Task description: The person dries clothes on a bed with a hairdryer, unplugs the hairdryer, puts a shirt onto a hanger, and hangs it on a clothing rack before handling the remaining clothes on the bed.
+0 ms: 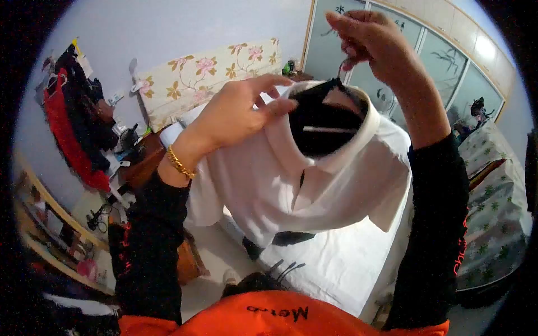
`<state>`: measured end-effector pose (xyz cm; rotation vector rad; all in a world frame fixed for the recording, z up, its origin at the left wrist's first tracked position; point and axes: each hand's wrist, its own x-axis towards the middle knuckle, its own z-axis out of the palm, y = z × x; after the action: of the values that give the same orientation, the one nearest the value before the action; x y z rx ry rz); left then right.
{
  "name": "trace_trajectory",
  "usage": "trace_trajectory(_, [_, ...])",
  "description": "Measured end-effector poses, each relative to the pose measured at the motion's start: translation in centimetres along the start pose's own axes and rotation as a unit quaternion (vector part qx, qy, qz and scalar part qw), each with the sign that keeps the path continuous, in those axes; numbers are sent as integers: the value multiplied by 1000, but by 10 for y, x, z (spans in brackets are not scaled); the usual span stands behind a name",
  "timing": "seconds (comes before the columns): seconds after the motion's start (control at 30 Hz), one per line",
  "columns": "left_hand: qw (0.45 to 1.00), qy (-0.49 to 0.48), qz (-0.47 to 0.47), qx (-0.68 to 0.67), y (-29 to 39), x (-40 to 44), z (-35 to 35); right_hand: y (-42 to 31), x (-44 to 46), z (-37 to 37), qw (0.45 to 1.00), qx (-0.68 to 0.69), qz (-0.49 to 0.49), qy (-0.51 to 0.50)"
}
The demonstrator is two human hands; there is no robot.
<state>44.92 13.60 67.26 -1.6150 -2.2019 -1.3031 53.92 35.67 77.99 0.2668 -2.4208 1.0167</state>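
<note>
A white short-sleeved polo shirt point(263, 173) hangs in front of me on a dark clothes hanger point(334, 85), its collar upright and the neck opening facing me. My right hand point(372, 45) is raised at the upper right, fingers closed round the hanger's hook. At the left side of the collar, my left hand point(241, 112) pinches the collar edge between thumb and fingers. A gold bracelet point(180, 163) circles the left wrist. The hanger's arms are mostly hidden inside the shirt.
Below the shirt lies a bed with a white sheet point(336, 274) and some dark items. A floral headboard point(207, 70) stands behind. Clothes point(73, 134) hang at left; glass-doored wardrobes point(443, 67) line the right wall. A patterned cover point(499, 207) drapes something at right.
</note>
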Motion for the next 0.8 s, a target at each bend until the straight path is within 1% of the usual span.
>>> trace_trajectory(0.03, [1000,-3,-8,-1,5,-10,3,10,-5,-4,1000,6,5,-4])
trace_trajectory(0.07, [995,5,12,102,8,-18,3,-8,-11,3,997,39,35,61])
trace_trajectory(0.1, [978,16,34,204,9,-22,0,-21,-12,5,988,69,62,127])
trace_trajectory(0.13, [959,55,73,268,0,-25,0,-23,-11,2,986,69,64,140])
trace_trajectory(0.17, [960,50,68,268,1,-26,-1,-25,-14,2,988,58,38,138])
trace_trajectory(0.23, [918,140,48,368,4,-30,-6,-31,-12,4,988,97,-41,109])
trace_trajectory(0.27, [927,172,73,327,0,-34,-11,-41,-19,6,989,85,-60,101])
trace_trajectory(0.3, [927,169,72,327,-5,-38,-20,-37,-25,8,986,67,-107,112])
trace_trajectory(0.33, [931,198,74,299,-8,-41,-30,-34,-31,9,979,48,-153,125])
trace_trajectory(0.37, [933,226,76,269,-13,-47,-42,-1,-30,-23,978,40,-201,37])
trace_trajectory(0.4, [934,237,63,259,-18,-54,-56,2,-46,-20,982,-89,-167,24])
trace_trajectory(0.43, [929,251,54,268,-20,-62,-74,0,-61,-9,967,-217,-132,9])
trace_trajectory(0.47, [925,272,49,262,-22,-72,-84,15,-75,4,959,-231,-164,-12])
trace_trajectory(0.5, [920,293,42,256,-26,-82,-98,11,-85,24,913,-389,-121,23])
trace_trajectory(0.53, [918,298,39,259,-28,-91,-115,12,-79,32,912,-385,-134,52])
trace_trajectory(0.57, [931,278,35,236,-27,-98,-131,11,-75,37,911,-378,-143,81])
trace_trajectory(0.6, [944,253,29,211,-27,-105,-144,10,-66,42,914,-373,-142,76])
trace_trajectory(0.63, [944,249,28,214,-22,-112,-149,11,-59,43,910,-372,-156,98])
trace_trajectory(0.67, [948,246,-3,200,-18,-117,-155,9,-52,48,907,-370,-165,117])
trace_trajectory(0.7, [951,247,-32,186,-16,-121,-162,5,-45,53,909,-367,-161,116])
trace_trajectory(0.77, [950,231,-36,209,-26,-128,-183,-6,-28,65,942,-295,-100,128])
trace_trajectory(0.8, [947,233,-50,216,-31,-136,-187,-11,-27,73,952,-257,-115,124])
